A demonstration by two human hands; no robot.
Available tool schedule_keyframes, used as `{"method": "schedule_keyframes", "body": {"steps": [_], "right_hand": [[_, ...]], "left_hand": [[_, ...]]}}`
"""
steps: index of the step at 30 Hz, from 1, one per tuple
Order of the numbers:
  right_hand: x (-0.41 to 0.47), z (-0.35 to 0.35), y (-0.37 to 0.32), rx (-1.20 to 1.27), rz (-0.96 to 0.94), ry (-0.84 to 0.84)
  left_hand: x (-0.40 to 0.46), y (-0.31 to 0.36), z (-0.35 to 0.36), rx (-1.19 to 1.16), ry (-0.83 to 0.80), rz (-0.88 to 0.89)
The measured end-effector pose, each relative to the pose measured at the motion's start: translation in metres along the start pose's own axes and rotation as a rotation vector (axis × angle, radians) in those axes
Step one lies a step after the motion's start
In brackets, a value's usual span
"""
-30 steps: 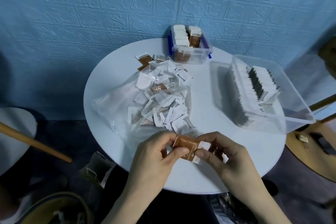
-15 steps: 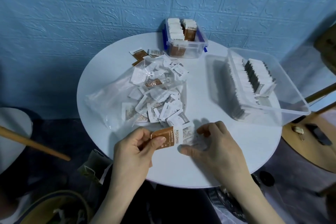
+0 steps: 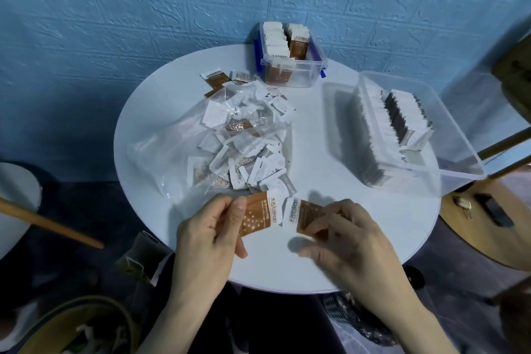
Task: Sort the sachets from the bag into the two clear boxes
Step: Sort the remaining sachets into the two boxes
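Note:
A clear plastic bag lies open on the round white table, spilling several white and brown sachets. My left hand pinches a brown-and-white sachet at the table's near edge. My right hand pinches a second brown sachet just to its right. A small clear box with blue clips at the back holds upright brown and white sachets. A large clear box at the right holds a row of white and dark sachets.
Loose brown sachets lie behind the bag. A blue brick-pattern wall rises behind the table. A wooden rod and another white table edge sit at the left. A wooden chair stands at the right.
My hands have drawn apart. The left still grips its brown sachet; the right has taken hold of a second brown sachet from the table near the bag's mouth.

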State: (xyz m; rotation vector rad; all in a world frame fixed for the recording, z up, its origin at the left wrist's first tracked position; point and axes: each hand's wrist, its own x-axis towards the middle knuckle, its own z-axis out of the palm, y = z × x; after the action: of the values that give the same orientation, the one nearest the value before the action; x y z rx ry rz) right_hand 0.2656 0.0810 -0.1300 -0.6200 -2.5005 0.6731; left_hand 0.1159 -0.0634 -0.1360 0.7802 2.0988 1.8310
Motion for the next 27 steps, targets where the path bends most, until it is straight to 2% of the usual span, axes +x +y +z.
{"method": "schedule_keyframes", "body": {"steps": [4, 9, 11, 15, 19, 21, 24, 27], "right_hand": [[0.016, -0.007, 0.001, 0.0, 0.091, -0.037], [0.041, -0.005, -0.003, 0.048, 0.202, -0.289], [0.044, -0.008, -0.004, 0.058, 0.211, -0.331], [0.039, -0.019, -0.001, 0.159, 0.251, -0.252], [0.033, -0.028, -0.006, 0.684, 0.328, -0.131], [0.03, -0.022, -0.01, 0.839, 0.352, -0.138], [0.025, 0.0, -0.016, 0.927, 0.384, -0.189], [0.024, 0.017, -0.02, 0.877, 0.412, -0.128]], "left_hand": [[0.0, -0.001, 0.0, -0.013, 0.002, 0.002], [-0.001, -0.001, -0.001, -0.004, 0.002, 0.005], [-0.001, -0.003, -0.001, 0.002, -0.002, 0.01], [0.0, -0.005, 0.0, -0.02, -0.003, 0.014], [0.001, -0.007, -0.001, -0.071, -0.009, 0.023], [0.001, -0.007, -0.002, -0.082, -0.02, 0.027], [0.0, -0.006, -0.003, -0.1, -0.03, 0.031], [-0.002, -0.006, -0.005, -0.088, -0.054, 0.039]]}}
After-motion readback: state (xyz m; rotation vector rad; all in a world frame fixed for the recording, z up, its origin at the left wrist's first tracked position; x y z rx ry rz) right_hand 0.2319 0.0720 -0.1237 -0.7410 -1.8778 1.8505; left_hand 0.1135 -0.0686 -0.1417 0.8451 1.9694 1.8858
